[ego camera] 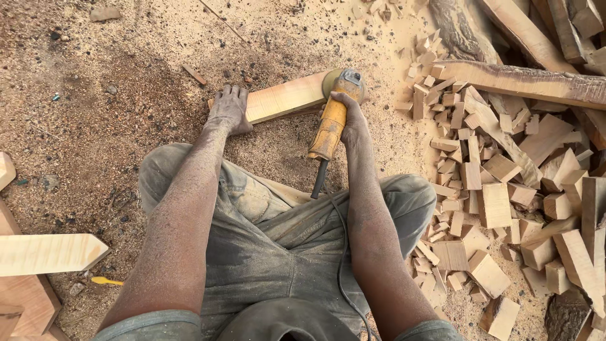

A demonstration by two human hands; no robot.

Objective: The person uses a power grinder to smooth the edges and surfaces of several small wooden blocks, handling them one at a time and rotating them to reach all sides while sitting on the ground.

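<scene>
One pale plank (287,96) lies on the sawdust floor (95,107); my left hand (228,108) presses flat on it, my right hand (348,117) grips one yellow grinder (332,120) at its end.

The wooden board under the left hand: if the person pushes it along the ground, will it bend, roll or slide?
The wooden board looks thick and flat-faced, so it is probably stiff and unlikely to roll. It lies on loose sawdust, so it may slide somewhat. The left hand presses one end, which likely steadies it against the grinder in the right hand.
</scene>
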